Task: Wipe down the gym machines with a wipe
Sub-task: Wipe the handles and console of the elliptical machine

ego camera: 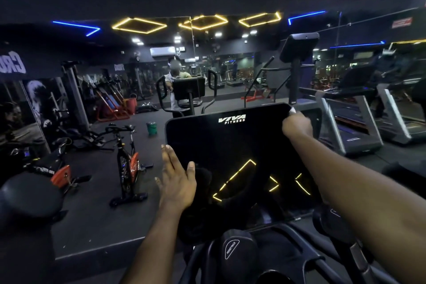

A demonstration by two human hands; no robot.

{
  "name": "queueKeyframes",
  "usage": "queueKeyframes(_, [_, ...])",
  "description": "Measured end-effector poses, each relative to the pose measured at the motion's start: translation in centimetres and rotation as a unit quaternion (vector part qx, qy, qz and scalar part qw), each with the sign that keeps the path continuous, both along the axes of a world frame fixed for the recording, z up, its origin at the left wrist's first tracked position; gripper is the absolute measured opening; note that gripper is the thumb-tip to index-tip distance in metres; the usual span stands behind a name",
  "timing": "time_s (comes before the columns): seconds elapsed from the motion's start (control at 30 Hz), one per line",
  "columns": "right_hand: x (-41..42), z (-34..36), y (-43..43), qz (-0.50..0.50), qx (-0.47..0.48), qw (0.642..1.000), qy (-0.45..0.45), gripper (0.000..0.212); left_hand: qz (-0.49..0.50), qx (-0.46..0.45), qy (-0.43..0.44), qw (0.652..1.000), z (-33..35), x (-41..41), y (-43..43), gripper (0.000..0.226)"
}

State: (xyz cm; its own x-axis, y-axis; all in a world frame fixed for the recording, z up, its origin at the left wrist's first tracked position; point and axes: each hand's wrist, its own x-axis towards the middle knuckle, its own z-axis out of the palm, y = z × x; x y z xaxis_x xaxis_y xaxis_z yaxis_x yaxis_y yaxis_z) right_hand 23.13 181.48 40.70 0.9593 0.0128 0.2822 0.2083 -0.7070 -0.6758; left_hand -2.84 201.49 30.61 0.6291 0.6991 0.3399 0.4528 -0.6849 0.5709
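The big shiny black screen of the gym machine, with white "VIVA FITNESS" letters, stands right in front. The right hand curls its fingers round a small white wipe at the screen's top right corner. The left hand is flat at the screen's left edge, fingers straight and close together, thumb sticking out.
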Motion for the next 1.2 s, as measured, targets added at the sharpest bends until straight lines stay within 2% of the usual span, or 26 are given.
queueKeyframes(0.1, [-0.8, -3.6, -1.5, -0.038, 0.015, 0.996, 0.084, 0.027, 0.0, -0.007, 0.002, 1.0, 0.1, -0.1, -0.2, 0.081])
queueKeyframes(0.17, [-0.8, -5.3, -2.2, -0.054, -0.008, 0.988, 0.144, 0.028, 0.002, -0.008, 0.006, 1.0, 0.2, -0.2, -0.3, 0.082])
queueKeyframes(0.27, [-0.5, -4.7, -2.4, -0.026, -0.038, 0.982, 0.181, 0.039, -0.003, -0.015, 0.008, 1.0, 0.5, -0.3, -0.4, 0.082])
queueKeyframes(0.3, [-0.5, -3.9, -1.9, -0.021, -0.017, 0.983, 0.181, 0.04, -0.006, -0.013, 0.009, 1.0, 0.5, -0.4, -0.4, 0.082])
queueKeyframes(0.37, [-0.8, -1.7, -0.4, -0.008, 0.076, 0.987, 0.143, 0.047, -0.008, -0.013, 0.008, 1.0, 0.6, -0.6, -0.3, 0.082])
queueKeyframes(0.4, [-1.2, -0.5, 0.4, 0.004, 0.085, 0.992, 0.091, 0.052, -0.009, -0.012, 0.009, 1.0, 0.6, -0.6, -0.5, 0.082])
queueKeyframes(0.47, [-0.7, 0.9, 2.3, 0.043, 0.033, 0.998, -0.025, 0.066, -0.006, -0.014, 0.006, 1.0, 0.5, -0.7, -0.3, 0.082])
queueKeyframes(0.5, [-0.2, 1.2, 3.1, 0.077, -0.024, 0.994, -0.078, 0.072, -0.007, -0.015, 0.004, 1.0, 0.6, -0.7, -0.4, 0.082])
queueKeyframes(0.57, [-1.3, 2.0, 5.5, 0.184, -0.113, 0.967, -0.135, 0.056, -0.009, -0.014, 0.001, 1.0, 0.7, -0.8, -0.4, 0.082])
queueKeyframes(0.63, [-4.1, 2.6, 8.3, 0.278, -0.142, 0.931, -0.19, 0.037, -0.022, -0.022, 0.001, 1.0, 0.9, -1.0, -0.5, 0.08])
queueKeyframes(0.7, [-7.6, 3.0, 11.6, 0.345, -0.161, 0.896, -0.227, 0.033, -0.035, -0.039, 0.004, 0.999, 1.4, -1.6, -0.5, 0.077])
queueKeyframes(0.8, [-10.6, 2.9, 16.1, 0.401, -0.202, 0.855, -0.261, 0.033, -0.046, -0.078, 0.003, 0.996, 2.6, -2.5, -0.4, 0.072])
queueKeyframes(0.87, [-12.1, 2.4, 18.1, 0.43, -0.215, 0.83, -0.284, 0.039, -0.027, -0.077, -0.031, 0.996, 2.8, -3.7, -0.5, 0.064])
queueKeyframes(1.0, [-12.3, 1.1, 18.1, 0.466, -0.187, 0.778, -0.378, 0.056, 0.075, -0.069, -0.122, 0.987, 1.8, -6.0, -1.8, 0.043])
queueKeyframes(1.07, [-12.8, 0.5, 17.7, 0.512, -0.197, 0.728, -0.411, 0.059, 0.121, -0.072, -0.146, 0.979, 1.6, -7.0, -2.7, 0.032])
queueKeyframes(1.13, [-14.7, -0.7, 17.7, 0.552, -0.283, 0.667, -0.413, 0.056, 0.15, -0.07, -0.154, 0.974, 1.2, -7.7, -3.3, 0.024])
queueKeyframes(1.2, [-16.9, -2.4, 17.2, 0.566, -0.348, 0.626, -0.408, 0.047, 0.169, -0.072, -0.15, 0.971, 0.8, -8.3, -3.9, 0.02])
